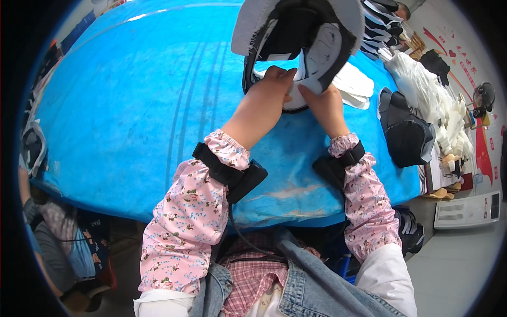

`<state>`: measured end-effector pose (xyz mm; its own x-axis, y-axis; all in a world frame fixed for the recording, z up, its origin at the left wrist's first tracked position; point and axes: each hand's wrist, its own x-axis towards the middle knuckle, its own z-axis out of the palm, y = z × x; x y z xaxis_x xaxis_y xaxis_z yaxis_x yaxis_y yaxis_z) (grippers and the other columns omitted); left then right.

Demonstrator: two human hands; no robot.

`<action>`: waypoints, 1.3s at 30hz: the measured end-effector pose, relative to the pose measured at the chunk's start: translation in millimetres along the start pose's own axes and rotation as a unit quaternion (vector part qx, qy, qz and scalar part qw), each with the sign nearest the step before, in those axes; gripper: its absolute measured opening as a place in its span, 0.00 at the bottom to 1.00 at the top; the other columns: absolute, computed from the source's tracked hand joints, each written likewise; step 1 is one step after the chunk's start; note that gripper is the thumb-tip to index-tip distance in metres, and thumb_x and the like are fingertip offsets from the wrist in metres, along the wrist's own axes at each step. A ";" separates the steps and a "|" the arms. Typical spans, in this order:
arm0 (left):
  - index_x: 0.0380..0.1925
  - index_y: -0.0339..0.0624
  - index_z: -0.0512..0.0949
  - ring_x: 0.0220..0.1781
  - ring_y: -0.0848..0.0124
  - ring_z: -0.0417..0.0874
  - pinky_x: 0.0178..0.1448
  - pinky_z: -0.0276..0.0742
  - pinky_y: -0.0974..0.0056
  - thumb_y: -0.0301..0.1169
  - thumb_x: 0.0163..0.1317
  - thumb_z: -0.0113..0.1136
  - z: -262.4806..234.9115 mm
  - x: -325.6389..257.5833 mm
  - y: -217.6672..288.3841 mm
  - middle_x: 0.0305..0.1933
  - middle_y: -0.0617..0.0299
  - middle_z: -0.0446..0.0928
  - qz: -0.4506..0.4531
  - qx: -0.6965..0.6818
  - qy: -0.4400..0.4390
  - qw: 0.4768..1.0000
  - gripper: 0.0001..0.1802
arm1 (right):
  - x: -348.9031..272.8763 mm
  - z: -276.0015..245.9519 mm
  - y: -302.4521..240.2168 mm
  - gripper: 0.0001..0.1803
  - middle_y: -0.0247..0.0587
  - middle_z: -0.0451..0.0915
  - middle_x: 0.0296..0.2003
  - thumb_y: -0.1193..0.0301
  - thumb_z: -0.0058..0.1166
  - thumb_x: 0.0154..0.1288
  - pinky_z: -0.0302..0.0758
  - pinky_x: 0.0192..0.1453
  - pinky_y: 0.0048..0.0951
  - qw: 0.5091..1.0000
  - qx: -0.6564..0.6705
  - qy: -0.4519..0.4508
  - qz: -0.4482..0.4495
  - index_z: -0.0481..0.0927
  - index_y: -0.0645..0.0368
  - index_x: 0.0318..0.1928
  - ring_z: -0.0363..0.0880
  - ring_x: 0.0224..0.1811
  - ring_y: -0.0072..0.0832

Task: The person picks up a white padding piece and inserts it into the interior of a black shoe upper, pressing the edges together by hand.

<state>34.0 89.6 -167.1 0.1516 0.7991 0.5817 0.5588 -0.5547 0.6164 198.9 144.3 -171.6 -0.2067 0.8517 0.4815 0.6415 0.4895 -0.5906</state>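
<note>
A black-and-white shoe upper, opened out with its pale lining showing, is held up over the blue-covered table. My left hand is closed on the near edge of the upper, its fingers bent over the white lining. Close beside it, my right hand pinches the same edge, with the thumb on the inner side and the other fingers mostly hidden behind. White flat pieces with rounded ends lie on the table just past my right hand.
Dark shoe uppers rest at the table's right edge. Beyond them are a heap of white fabric pieces and a stack of black-and-white parts. A white appliance stands at the right. Another person sits at the lower left.
</note>
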 end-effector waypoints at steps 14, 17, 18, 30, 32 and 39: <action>0.55 0.33 0.66 0.47 0.48 0.74 0.50 0.72 0.55 0.28 0.55 0.57 -24.0 -6.6 6.7 0.48 0.44 0.72 -0.025 0.122 -0.035 0.992 0.26 | 4.7 2.2 -8.6 0.26 0.48 0.77 0.23 0.75 0.49 0.52 0.73 0.31 0.44 0.987 -0.144 -0.020 -0.068 0.69 0.49 0.55 0.77 0.26 0.46; 0.55 0.33 0.66 0.47 0.48 0.74 0.49 0.72 0.55 0.28 0.56 0.57 -22.0 -7.9 5.6 0.46 0.44 0.72 -0.039 0.161 -0.014 0.986 0.26 | 5.9 3.7 -4.5 0.26 0.45 0.78 0.23 0.76 0.49 0.52 0.73 0.30 0.41 0.985 -0.115 0.011 -0.128 0.69 0.50 0.55 0.77 0.25 0.43; 0.54 0.34 0.67 0.47 0.48 0.74 0.48 0.72 0.56 0.29 0.55 0.57 -23.9 -10.0 1.0 0.45 0.44 0.72 -0.031 0.156 -0.007 0.987 0.26 | 6.1 3.6 -9.0 0.26 0.45 0.78 0.23 0.76 0.49 0.52 0.73 0.30 0.41 0.986 -0.110 0.014 -0.125 0.69 0.50 0.55 0.77 0.25 0.43; 0.40 0.33 0.74 0.17 0.69 0.75 0.25 0.73 0.67 0.38 0.62 0.51 -40.9 9.1 -35.3 0.25 0.59 0.75 -0.233 0.128 -0.132 0.955 0.17 | 4.7 -12.3 -33.9 0.27 0.45 0.78 0.22 0.78 0.49 0.49 0.73 0.28 0.37 0.976 -0.111 -0.032 -0.184 0.71 0.54 0.55 0.77 0.24 0.40; 0.35 0.35 0.75 0.21 0.72 0.75 0.27 0.72 0.69 0.42 0.60 0.54 -47.4 23.3 -13.9 0.24 0.61 0.74 -0.329 0.081 -0.230 0.912 0.18 | 4.7 -16.9 -31.0 0.28 0.45 0.78 0.23 0.78 0.49 0.48 0.73 0.29 0.38 0.977 -0.092 -0.059 -0.182 0.71 0.54 0.54 0.78 0.25 0.41; 0.34 0.37 0.74 0.32 0.68 0.77 0.37 0.70 0.65 0.39 0.56 0.59 -37.6 3.0 -38.0 0.29 0.57 0.75 -0.131 -0.028 -0.129 0.982 0.15 | 2.4 -16.1 -29.7 0.28 0.45 0.78 0.23 0.78 0.50 0.48 0.72 0.29 0.37 0.981 -0.077 -0.079 -0.162 0.71 0.52 0.54 0.77 0.26 0.41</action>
<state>-17.4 104.4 -168.9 0.2144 0.9445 0.2489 0.5615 -0.3277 0.7598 191.2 128.8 -142.5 -0.5220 0.6803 0.5146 0.6248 0.7156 -0.3122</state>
